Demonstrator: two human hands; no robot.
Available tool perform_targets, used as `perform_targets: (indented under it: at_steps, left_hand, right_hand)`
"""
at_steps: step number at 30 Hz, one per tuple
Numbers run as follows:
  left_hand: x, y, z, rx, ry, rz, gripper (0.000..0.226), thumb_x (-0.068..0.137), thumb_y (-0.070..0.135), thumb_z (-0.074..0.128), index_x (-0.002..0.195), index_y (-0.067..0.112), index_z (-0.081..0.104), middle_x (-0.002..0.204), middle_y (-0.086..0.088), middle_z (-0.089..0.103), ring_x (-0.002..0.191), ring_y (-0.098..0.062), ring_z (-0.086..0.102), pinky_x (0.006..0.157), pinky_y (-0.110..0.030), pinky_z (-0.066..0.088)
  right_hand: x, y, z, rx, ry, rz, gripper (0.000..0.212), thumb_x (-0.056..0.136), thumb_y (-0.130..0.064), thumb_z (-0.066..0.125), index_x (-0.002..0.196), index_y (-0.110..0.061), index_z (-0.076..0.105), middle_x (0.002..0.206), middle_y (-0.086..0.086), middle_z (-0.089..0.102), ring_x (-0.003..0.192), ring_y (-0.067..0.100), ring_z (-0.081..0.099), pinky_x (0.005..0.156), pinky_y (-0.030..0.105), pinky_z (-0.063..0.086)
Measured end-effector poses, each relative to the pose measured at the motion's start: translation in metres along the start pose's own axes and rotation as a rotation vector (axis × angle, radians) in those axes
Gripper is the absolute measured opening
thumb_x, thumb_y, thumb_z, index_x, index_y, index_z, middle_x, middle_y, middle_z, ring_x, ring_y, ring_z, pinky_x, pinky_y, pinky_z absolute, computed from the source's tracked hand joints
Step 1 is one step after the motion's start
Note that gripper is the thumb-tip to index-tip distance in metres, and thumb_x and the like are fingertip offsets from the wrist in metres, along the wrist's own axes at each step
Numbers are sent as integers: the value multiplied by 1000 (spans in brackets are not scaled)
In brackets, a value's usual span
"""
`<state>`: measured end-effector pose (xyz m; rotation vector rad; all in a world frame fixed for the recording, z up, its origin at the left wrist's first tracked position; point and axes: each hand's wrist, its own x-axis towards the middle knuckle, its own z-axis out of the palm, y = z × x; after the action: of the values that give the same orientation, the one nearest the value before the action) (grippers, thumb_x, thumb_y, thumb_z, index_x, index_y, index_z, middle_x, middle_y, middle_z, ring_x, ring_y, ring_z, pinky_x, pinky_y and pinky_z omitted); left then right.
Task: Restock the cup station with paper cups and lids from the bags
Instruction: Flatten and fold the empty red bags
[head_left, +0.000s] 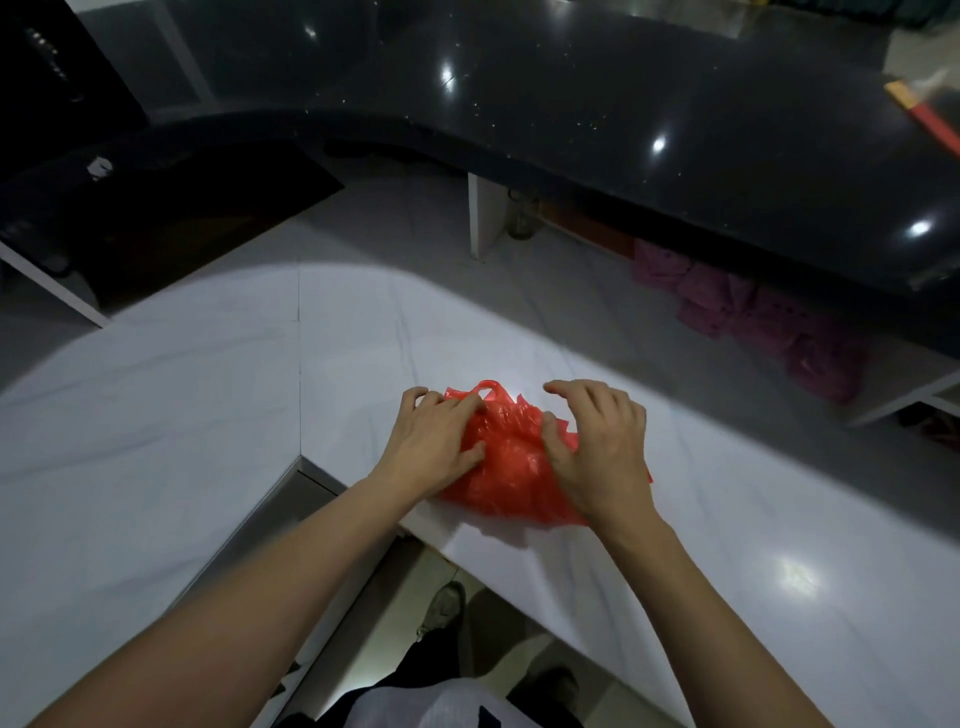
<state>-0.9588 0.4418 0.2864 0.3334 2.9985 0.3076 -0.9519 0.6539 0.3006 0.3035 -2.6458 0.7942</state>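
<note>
Near the counter edge: red bag (511, 462) is lying crumpled on the white counter (208, 374), close to its inner corner.
Left hand (434, 441): fingers are curling into the plastic at the bag's left side, gripping it.
Right hand (597, 441): thumb is pressing into the bag's right side; the fingers are arching above it, apparently not closing on anything.
Step in hand: judged to be opening the bag.
Contents: cannot tell; no cups or lids are showing.
Advice: find the handle loop at the bag's far side, part the mouth gently and keep the bag off the counter edge.
</note>
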Motion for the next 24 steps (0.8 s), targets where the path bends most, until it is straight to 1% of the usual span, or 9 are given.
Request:
perform_targets:
  at_steps: [2,5,7,9,12,17,20,22,24]
  left_hand:
    - [3,0,0,-1,-7,-6,40,92,47,56,126,26,54,115,6,69,112,-25,58,111,-40,22]
    - [8,1,1,-8,-31,-22,35,93,48,57,120,26,55,109,7,70,108,-25,60,112,-42,25]
    - [12,2,-1,-23,-41,-59,32,92,49,56,116,27,56,96,7,70,103,-23,62,112,-43,26]
    - [15,3,-2,-47,-44,-83,30,91,49,56,112,27,57,76,9,63,95,-23,65,111,-42,29]
    - [16,3,-3,-95,-84,-123,27,93,48,56,109,27,57,70,9,61,88,-22,67,103,-42,33]
    - [16,2,-5,-155,-121,-209,19,92,46,58,99,29,62,84,6,71,92,-23,66,94,-39,37]
    - [15,-2,-6,-198,-139,-283,17,92,45,61,95,30,67,91,6,73,94,-22,66,89,-37,44]
    - [14,-4,-5,-254,-158,-334,14,92,43,64,90,30,69,93,5,73,94,-22,67,82,-33,48]
    - [13,-5,-5,-308,-181,-380,12,91,40,67,86,29,71,94,4,74,94,-22,67,77,-30,46]
  right_hand:
    - [-5,-11,-7,-55,97,-159,24,87,-22,63,109,-18,72,106,1,69,98,24,59,90,39,38]
    - [-20,-19,-11,-48,107,-353,20,86,-16,65,104,-14,74,103,3,69,95,24,58,88,38,38]
    - [-32,-20,-5,-36,88,-419,19,86,-12,66,103,-13,74,101,4,70,93,24,58,86,38,40]
    - [-44,-18,5,-38,52,-455,20,85,-11,67,103,-13,73,99,4,70,90,25,60,83,37,44]
    - [-59,-8,21,-83,-53,-463,24,87,-17,65,110,-14,71,105,4,70,94,24,61,86,37,45]
    - [-73,9,30,-119,-193,-375,37,89,-25,58,124,-15,67,122,5,69,113,25,62,106,40,41]
    - [-77,12,30,-155,-309,-309,55,86,-31,65,139,-18,60,140,3,62,133,23,54,121,47,29]
    - [-79,13,32,-190,-362,-274,66,84,-35,68,147,-20,53,149,2,55,144,22,45,125,52,21]
    - [-78,12,36,-200,-377,-261,71,83,-37,70,149,-21,51,152,3,53,147,23,42,126,54,17]
